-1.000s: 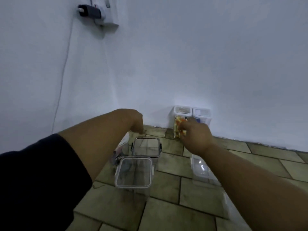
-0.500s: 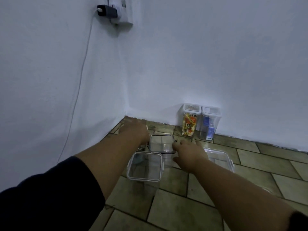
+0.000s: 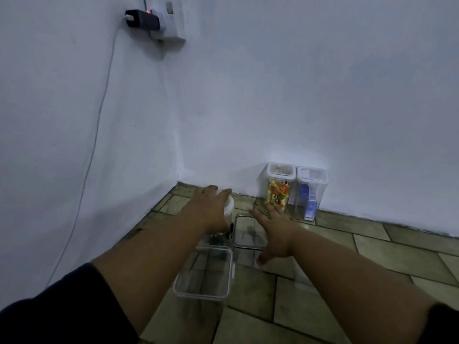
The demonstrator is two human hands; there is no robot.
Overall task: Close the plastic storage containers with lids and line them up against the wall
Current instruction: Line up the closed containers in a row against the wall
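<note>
Two tall clear containers with lids stand side by side against the back wall: one with colourful contents (image 3: 278, 191) and, to its right, one with blue contents (image 3: 311, 194). My left hand (image 3: 211, 207) lies over a white-lidded container (image 3: 229, 206), fingers wrapped on its top. My right hand (image 3: 274, 232) hovers palm down, fingers spread, over the right side of a clear container with a dark-rimmed lid (image 3: 244, 233). A third clear container (image 3: 205, 275) stands nearer to me, between my forearms.
The brown tiled floor (image 3: 372, 254) meets white walls in a corner at the left. A charger (image 3: 141, 19) sits in a wall socket high up, its white cable (image 3: 99, 120) hanging down the left wall. A clear plastic piece (image 3: 298, 271) shows under my right forearm.
My right hand left the colourful container at the wall and drew back over the dark-rimmed container. My left hand stayed on the white-lidded container.
</note>
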